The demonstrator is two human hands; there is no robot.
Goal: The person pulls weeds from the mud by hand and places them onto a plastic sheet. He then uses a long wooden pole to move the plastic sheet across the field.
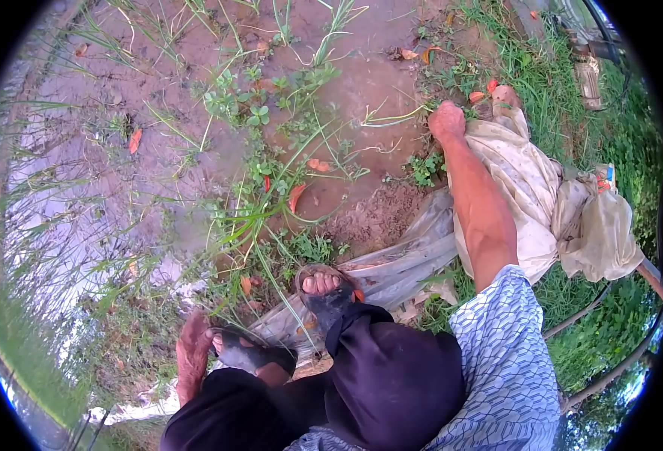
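My right hand (447,120) is closed in a fist over the edge of the muddy plot. From it, thin green grass stalks (395,119) stick out to the left, with pale ends over wet mud. A small leafy weed (424,170) grows just below that hand. Low by my sandalled foot (252,353) hangs my left hand (193,342), close to low weeds; how its fingers are bent does not show clearly. Between the hands, long grass blades (252,222) and low leafy weeds (256,113) grow from the mud.
A cream cloth sheet (508,177) lies bunched along the grassy bank at right. Clear plastic sheeting (410,252) runs past my other sandalled foot (324,289). Shallow water (128,195) covers the left side. Bare branches (609,372) stand at lower right.
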